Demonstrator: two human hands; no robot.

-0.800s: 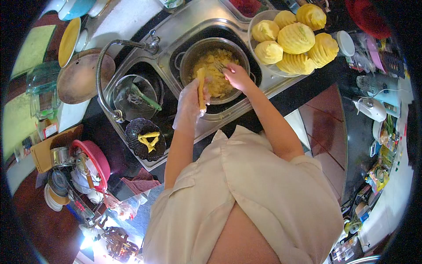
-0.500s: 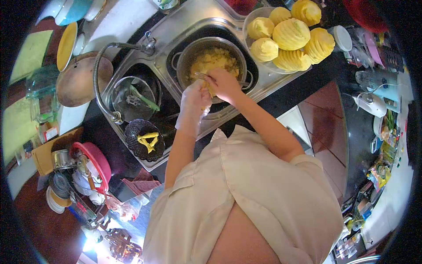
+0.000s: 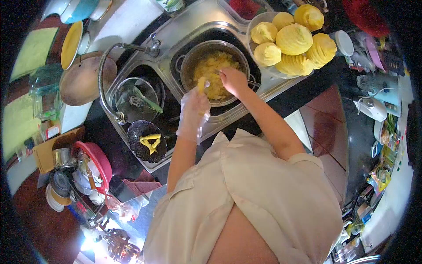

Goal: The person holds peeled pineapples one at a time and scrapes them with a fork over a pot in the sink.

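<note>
My left hand (image 3: pixel 194 109), in a clear plastic glove, is closed around a narrow yellow pineapple piece (image 3: pixel 201 85) that sticks up at the near-left edge of the pot. My right hand (image 3: pixel 234 82) is bare and closed over the pot, gripping a fork (image 3: pixel 216 71) that is mostly hidden by the fingers. Below both hands, a metal pot (image 3: pixel 183 78) sits in the right sink basin, with shredded pineapple (image 3: pixel 214 64) inside. Several peeled pineapples (image 3: pixel 293 39) with spiral grooves fill a clear bowl (image 3: pixel 251 31) at the right of the sink.
A dark glass bowl (image 3: pixel 133 141) with yellow strips (image 3: pixel 150 143) stands at the drainboard's left corner. In the left basin lie a clear bowl (image 3: pixel 127 94) and a green-handled knife (image 3: pixel 149 102). A flexible faucet (image 3: pixel 103 72) arches over that basin. A pink tub (image 3: pixel 102 165) stands at left.
My hands have moved apart: the left has drawn toward me with the pineapple piece, the right has shifted right with the fork. The whole view has shifted slightly.
</note>
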